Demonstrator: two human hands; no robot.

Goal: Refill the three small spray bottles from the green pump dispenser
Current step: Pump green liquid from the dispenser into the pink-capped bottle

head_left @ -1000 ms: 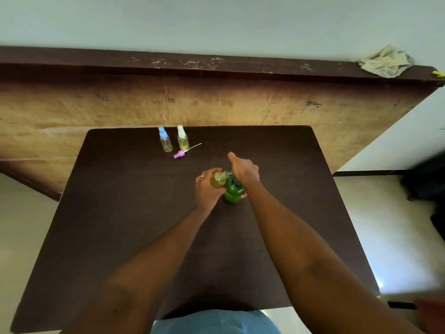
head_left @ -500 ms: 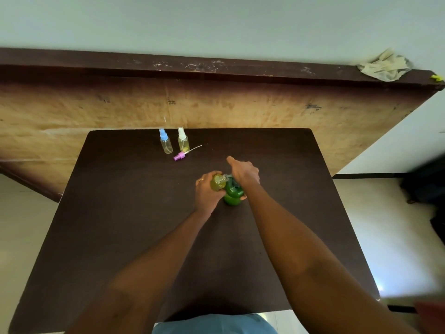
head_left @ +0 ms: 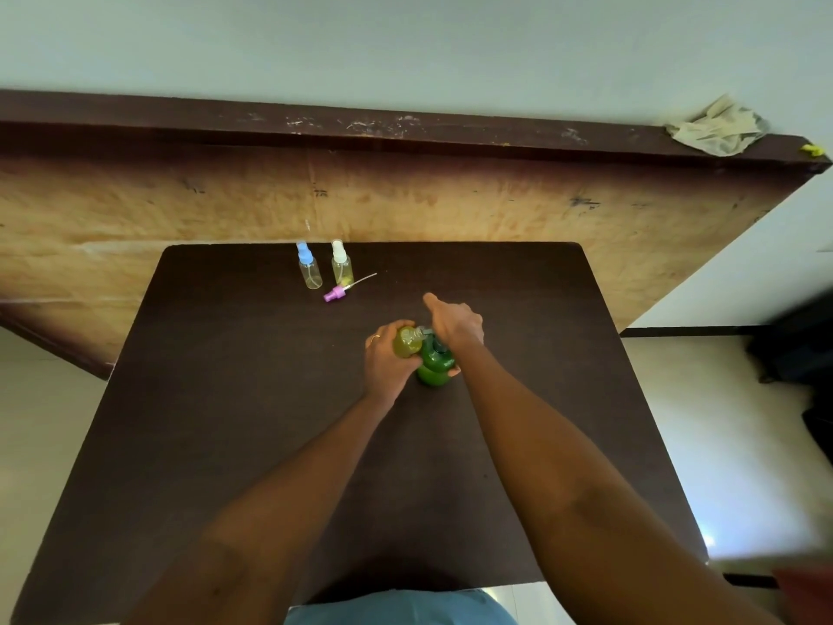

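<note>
**Third bottle held under the pump spout**

The left hand (head_left: 387, 358) has its fingers curled round the open spray bottle (head_left: 407, 344). It holds the bottle tilted against the green pump dispenser (head_left: 435, 366), so that the bottle's mouth meets the short spout (head_left: 423, 331); in this way the liquid should fall inside and not on the table (head_left: 225, 399). The right hand (head_left: 455, 322) lies over the pump head. Its fingers are bent down round the head, only the index finger is stretched out toward the far side. This seems to be the pressing grip.

The dispenser stands in the middle of the table. It is round, of glossy green plastic. The held bottle is clear plastic and looks yellow-green from its content.

The pink spray cap (head_left: 336, 293), with its thin dip tube, lies far left, probably taken off this bottle. Just beyond it, the blue-capped bottle (head_left: 308, 269) and the white-capped bottle (head_left: 341, 264) stand upright, capped, side by side. The table is dark, matte and flat.
</note>
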